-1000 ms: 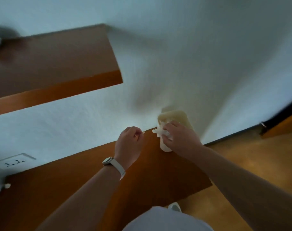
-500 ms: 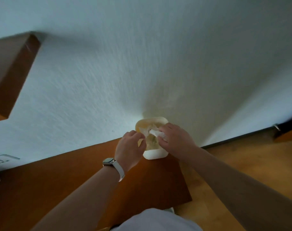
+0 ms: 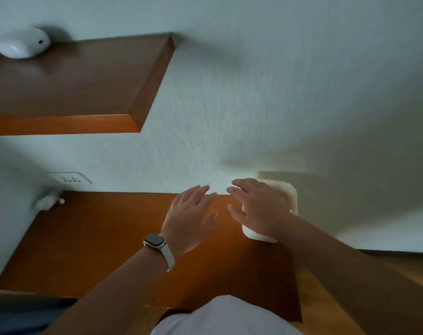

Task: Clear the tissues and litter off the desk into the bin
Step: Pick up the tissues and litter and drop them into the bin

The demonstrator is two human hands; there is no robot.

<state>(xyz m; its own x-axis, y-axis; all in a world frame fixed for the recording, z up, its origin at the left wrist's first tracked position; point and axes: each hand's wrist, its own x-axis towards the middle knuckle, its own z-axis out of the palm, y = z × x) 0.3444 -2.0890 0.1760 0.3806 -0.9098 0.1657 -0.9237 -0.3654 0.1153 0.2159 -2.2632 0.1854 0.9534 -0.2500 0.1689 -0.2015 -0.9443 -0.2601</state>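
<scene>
A cream bin (image 3: 291, 197) stands against the wall beyond the wooden desk's (image 3: 104, 240) right end. My right hand (image 3: 256, 206) hovers over the bin's mouth with fingers spread and nothing in it, hiding most of the inside. My left hand (image 3: 191, 213), with a watch on the wrist, is spread flat just above the desk to the left of the bin, also holding nothing. A crumpled white tissue (image 3: 46, 201) lies in the desk's far left corner by the wall.
A wooden shelf (image 3: 84, 81) juts from the wall above the desk, with a white rounded object (image 3: 20, 43) on it. A wall socket (image 3: 70, 178) sits above the tissue. Wooden floor (image 3: 398, 269) shows at the right.
Both hands were pinching tissue over the bin; now they are spread and hold nothing. The view has swung left, bringing the shelf and socket back in.
</scene>
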